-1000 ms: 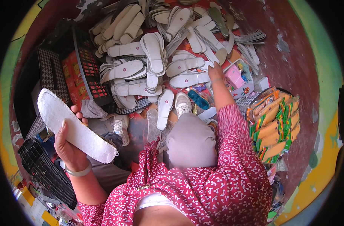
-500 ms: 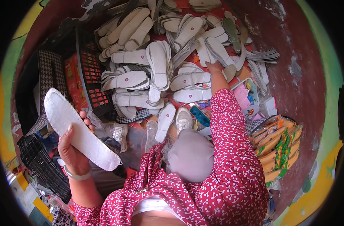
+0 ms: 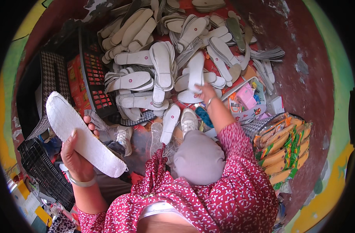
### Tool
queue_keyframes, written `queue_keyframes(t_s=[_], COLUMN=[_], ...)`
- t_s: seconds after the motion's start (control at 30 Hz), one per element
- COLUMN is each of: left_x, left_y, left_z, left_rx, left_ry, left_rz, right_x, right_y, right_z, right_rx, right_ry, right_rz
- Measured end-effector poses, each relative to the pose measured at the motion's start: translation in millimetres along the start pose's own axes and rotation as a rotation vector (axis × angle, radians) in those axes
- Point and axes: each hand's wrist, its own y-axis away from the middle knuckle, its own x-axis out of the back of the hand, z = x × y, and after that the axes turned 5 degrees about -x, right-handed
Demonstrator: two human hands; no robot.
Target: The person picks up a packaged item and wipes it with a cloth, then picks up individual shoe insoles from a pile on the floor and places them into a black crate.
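Observation:
My left hand (image 3: pixel 74 157) grips a white fabric insole (image 3: pixel 86 136), thumb flat on its face and fingers behind it. The insole is tilted, and its stitched edge shows at the lower end. In front of me, my right hand (image 3: pixel 207 94) pinches the near end of another white insole (image 3: pixel 196 70), raised upright over the piles. Under it lie stacked insoles (image 3: pixel 216 80), some with a small red round mark. More bundles (image 3: pixel 162 66) of white insoles are heaped to the left of my right hand and farther back.
A black plastic basket (image 3: pixel 92 73) with red packets stands at the left. On the right are a white tub (image 3: pixel 259 110) of small items and plastic-wrapped orange-brown packs (image 3: pixel 284 149). My grey-covered knee (image 3: pixel 197 157) rises in the middle, near a white shoe (image 3: pixel 189 121).
My right hand has come back toward me and to the left, lifting an insole from the far pile. The tub is less hidden by my arm. My left hand has hardly moved.

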Motion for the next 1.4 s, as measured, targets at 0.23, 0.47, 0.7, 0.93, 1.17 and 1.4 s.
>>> queue_keyframes(t_s=[0.23,0.47,0.7,0.93,1.17,1.4], left_x=[4.2,13.1,5.1,4.9,12.1,20.1], left_y=[6.2,2.3,-9.4,-9.7,7.2,18.8], left_z=[3.6,4.7,2.7,2.9,7.4,10.3], left_rx=[0.004,0.012,-0.005,0.015,-0.022,0.013], left_ry=[-0.005,0.002,-0.012,-0.016,0.001,0.006], left_rz=[-0.037,0.002,0.071,0.069,0.022,-0.047], right_x=[14.1,4.6,-5.1,-4.3,18.0,37.5], right_y=[54.2,-50.7,-144.4,-128.3,-13.9,69.8], right_z=[60.7,-55.3,-91.1,-95.6,-18.0,50.7], right_rx=[-0.309,0.368,0.061,0.052,0.322,0.222], right_ry=[0.845,0.2,-0.44,-0.183,-0.293,-0.318], right_rz=[-0.175,0.369,0.282,0.303,0.111,-0.143])
